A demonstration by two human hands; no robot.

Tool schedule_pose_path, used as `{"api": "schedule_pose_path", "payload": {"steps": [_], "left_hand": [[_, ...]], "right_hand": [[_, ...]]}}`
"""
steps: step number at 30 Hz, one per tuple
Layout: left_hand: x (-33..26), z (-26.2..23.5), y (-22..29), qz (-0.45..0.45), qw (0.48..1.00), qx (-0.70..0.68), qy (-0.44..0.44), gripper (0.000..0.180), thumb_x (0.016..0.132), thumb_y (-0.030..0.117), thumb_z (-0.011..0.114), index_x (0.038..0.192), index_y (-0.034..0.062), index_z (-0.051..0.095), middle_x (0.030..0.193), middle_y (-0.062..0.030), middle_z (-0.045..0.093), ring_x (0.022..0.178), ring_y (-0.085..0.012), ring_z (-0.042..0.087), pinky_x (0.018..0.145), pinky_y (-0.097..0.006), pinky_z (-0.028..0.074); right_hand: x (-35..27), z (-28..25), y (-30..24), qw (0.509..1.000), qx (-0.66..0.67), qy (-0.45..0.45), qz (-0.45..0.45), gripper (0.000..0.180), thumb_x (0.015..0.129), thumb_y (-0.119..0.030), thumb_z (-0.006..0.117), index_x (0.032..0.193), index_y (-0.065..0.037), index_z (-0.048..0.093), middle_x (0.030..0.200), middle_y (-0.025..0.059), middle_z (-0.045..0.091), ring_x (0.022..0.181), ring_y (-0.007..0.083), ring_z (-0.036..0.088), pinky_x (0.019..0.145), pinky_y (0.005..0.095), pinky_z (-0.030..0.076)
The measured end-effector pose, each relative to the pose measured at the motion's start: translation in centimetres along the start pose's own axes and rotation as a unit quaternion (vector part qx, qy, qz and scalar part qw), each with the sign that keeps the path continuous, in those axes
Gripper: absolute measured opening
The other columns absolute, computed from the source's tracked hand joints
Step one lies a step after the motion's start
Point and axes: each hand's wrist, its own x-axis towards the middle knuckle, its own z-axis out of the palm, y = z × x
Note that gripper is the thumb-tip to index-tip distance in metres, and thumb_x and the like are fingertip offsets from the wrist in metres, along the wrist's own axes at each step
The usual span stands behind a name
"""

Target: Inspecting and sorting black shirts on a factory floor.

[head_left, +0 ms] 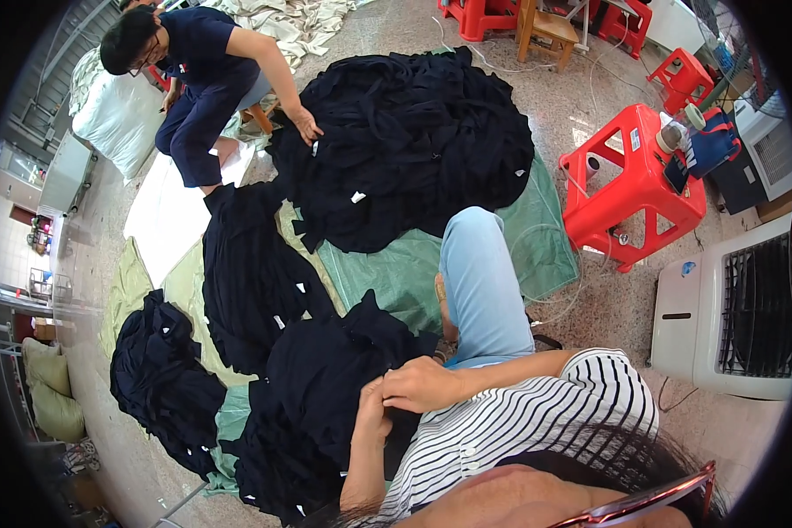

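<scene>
My right hand (422, 385) and my left hand (372, 412) meet in front of my striped shirt, fingers pinched together. Whatever lies between the fingertips is too small or hidden to make out. Right behind and below them is a heap of black knitted garments (317, 370) with small white labels, spread over my lap side and the ground sheet. Dark cloth also shows just under the right hand, but I cannot tell whether either hand grips it.
Another large black garment pile (405, 141) lies on a green sheet (378, 273); a co-worker (211, 53) reaches into it with one hand. More black garments (163, 378) lie at left. A red stool (634, 176) holding a blue bag (713, 145) and a white air cooler (722, 308) stand at right.
</scene>
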Motion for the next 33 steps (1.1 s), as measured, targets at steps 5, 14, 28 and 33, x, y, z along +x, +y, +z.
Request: {"api": "schedule_pose_path", "payload": {"steps": [5, 14, 28, 33], "left_hand": [[1.3, 2.0, 3.0, 0.202, 0.977, 0.0, 0.063, 0.028, 0.098, 0.013, 0.06, 0.071, 0.0091, 0.052, 0.068, 0.0097, 0.045, 0.06, -0.0008, 0.036, 0.052, -0.021, 0.03], [2.3, 1.7, 1.5, 0.326, 0.932, -0.012, 0.155, 0.024, 0.098, 0.011, 0.059, 0.076, 0.0048, 0.055, 0.071, 0.0086, 0.045, 0.063, -0.0026, 0.037, 0.057, -0.021, 0.033], [0.8, 0.5, 0.9, 0.249, 0.956, 0.114, 0.101, 0.007, 0.087, 0.0, 0.068, 0.082, -0.0053, 0.066, 0.076, 0.0015, 0.062, 0.068, -0.0053, 0.052, 0.061, -0.021, 0.041], [1.0, 1.8, 1.0, 0.44, 0.79, 0.346, 0.252, 0.008, 0.083, -0.002, 0.068, 0.08, -0.0069, 0.063, 0.072, -0.0032, 0.059, 0.068, -0.0093, 0.053, 0.061, -0.025, 0.041]], "right_hand": [[0.0, 0.8, 0.7, 0.998, -0.055, 0.036, -0.008, 0.017, 0.077, -0.015, 0.071, 0.086, -0.007, 0.059, 0.077, 0.0068, 0.057, 0.067, 0.0274, 0.06, 0.059, 0.0393, 0.047], [-0.2, -2.1, 1.8, 0.996, -0.023, -0.046, 0.074, 0.018, 0.082, -0.023, 0.071, 0.09, -0.009, 0.062, 0.085, 0.0032, 0.062, 0.084, 0.023, 0.063, 0.073, 0.0376, 0.043], [-0.3, -1.7, 1.5, 0.996, -0.013, 0.09, 0.011, 0.019, 0.076, -0.007, 0.071, 0.091, -0.005, 0.06, 0.082, 0.0093, 0.052, 0.074, 0.0292, 0.057, 0.066, 0.0385, 0.046], [-0.2, -1.9, 1.4, 0.995, 0.071, 0.054, -0.035, 0.018, 0.076, -0.007, 0.07, 0.091, -0.004, 0.06, 0.081, 0.0094, 0.053, 0.068, 0.0281, 0.059, 0.058, 0.0378, 0.047]]}}
